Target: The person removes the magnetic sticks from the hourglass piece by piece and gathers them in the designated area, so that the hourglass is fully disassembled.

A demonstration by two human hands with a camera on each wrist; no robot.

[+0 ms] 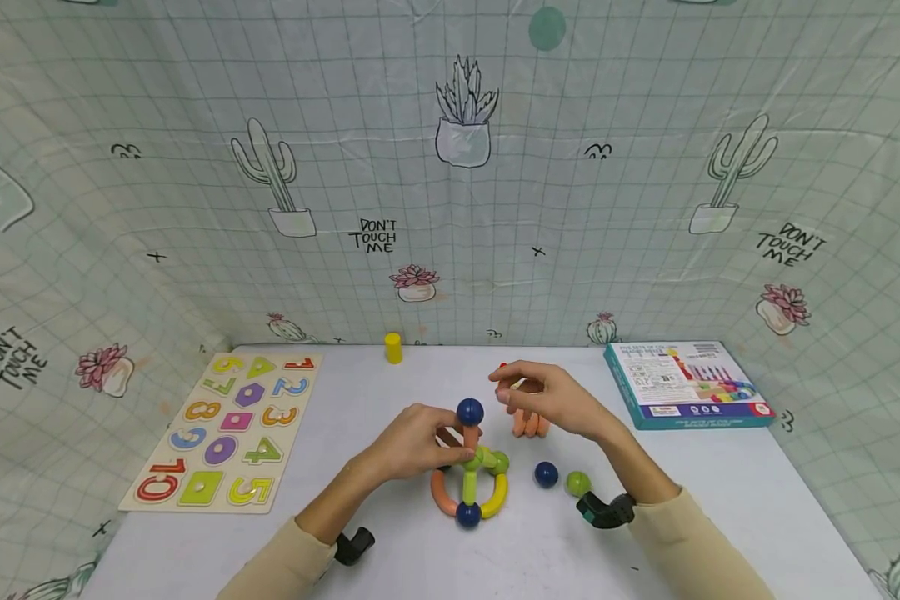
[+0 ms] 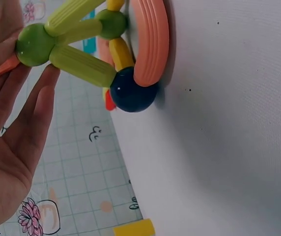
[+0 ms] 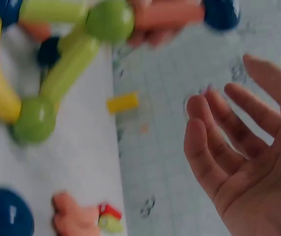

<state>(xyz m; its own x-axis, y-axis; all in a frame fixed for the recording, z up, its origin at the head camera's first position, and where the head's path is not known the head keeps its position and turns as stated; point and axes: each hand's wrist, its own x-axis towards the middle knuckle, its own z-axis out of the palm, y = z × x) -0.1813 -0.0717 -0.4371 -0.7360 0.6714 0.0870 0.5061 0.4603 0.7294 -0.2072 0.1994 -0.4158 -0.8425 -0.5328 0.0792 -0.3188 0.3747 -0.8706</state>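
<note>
My left hand point(image 1: 420, 442) pinches the straight orange rod point(image 1: 470, 438) of a ball-and-stick model, just above its upper green ball point(image 2: 35, 44). A blue ball point(image 1: 470, 412) caps this rod. Below the green ball, light-green rods point(image 1: 469, 488) slope out to a ring on the table, made of a curved orange piece point(image 2: 153, 42), a curved yellow piece point(image 1: 497, 497) and balls, one a blue ball point(image 2: 133, 91). My right hand point(image 1: 551, 398) is raised to the right of the model, fingers loosely bent and holding nothing.
A loose blue ball point(image 1: 546, 474) and a green ball point(image 1: 578, 483) lie right of the model. Orange pieces point(image 1: 531, 424) sit behind them. A yellow cylinder point(image 1: 393, 348) stands at the back, a number puzzle board point(image 1: 276, 432) lies left, and a toy box point(image 1: 690, 383) lies right.
</note>
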